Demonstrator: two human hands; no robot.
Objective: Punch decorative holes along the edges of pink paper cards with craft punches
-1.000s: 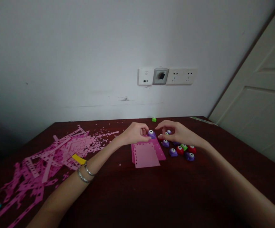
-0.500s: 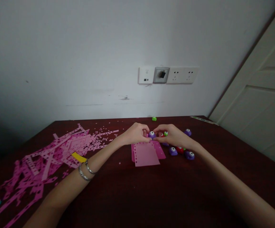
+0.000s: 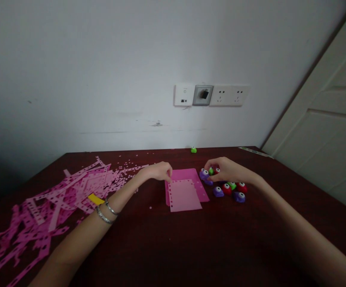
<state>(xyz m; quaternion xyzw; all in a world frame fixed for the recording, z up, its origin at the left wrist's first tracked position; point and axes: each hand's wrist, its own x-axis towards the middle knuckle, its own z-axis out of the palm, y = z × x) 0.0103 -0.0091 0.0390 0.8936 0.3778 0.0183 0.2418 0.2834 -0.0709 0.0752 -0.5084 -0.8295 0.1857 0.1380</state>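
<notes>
At the top left corner of a light pink sheet of paper, the fingers of my left hand are closed in a pinch. Round holes run along the sheet's left and top edges, and it lies over darker pink paper. My right hand is right of the papers, thumb and forefinger around a small purple paper punch with a white eye. Beneath and behind that hand, partly hidden, are several more punches, among them a green punch, a red punch and a purple punch.
Pink punched paper strips and confetti are heaped on the left, with a yellow piece among them. One green punch stands at the table's back edge. A patterned strip lies back right. Wall sockets are above.
My right hand has carried the purple punch from the papers' top edge rightward to the other punches. My left hand has left the punch and come down leftward to the light pink sheet's corner.
</notes>
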